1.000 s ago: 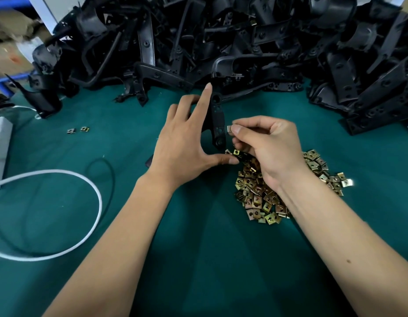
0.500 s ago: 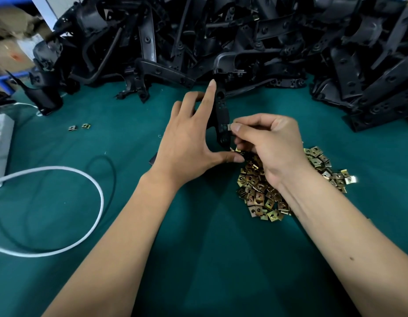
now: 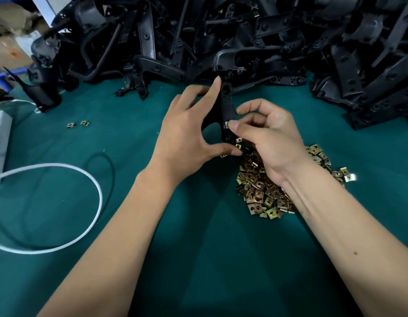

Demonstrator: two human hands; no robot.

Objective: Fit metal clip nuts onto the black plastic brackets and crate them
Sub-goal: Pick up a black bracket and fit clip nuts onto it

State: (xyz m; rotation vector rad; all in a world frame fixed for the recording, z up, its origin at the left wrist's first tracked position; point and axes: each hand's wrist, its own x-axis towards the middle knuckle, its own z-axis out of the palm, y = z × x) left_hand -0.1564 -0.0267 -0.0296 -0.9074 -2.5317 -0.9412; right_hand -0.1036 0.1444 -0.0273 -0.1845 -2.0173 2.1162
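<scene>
While the left hand grips the upright black plastic bracket between forefinger and thumb, the right hand pinches a clip nut against its edge, above the clip-nut heap.

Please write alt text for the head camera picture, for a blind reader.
The left hand holds a black bracket upright while the right hand pinches a clip nut against it, above a nut pile on a green table.

An assembly workshop. Beyond the hands rises a heap of black plastic brackets. Loose clip nuts lie under the right wrist on a green-covered table.
</scene>
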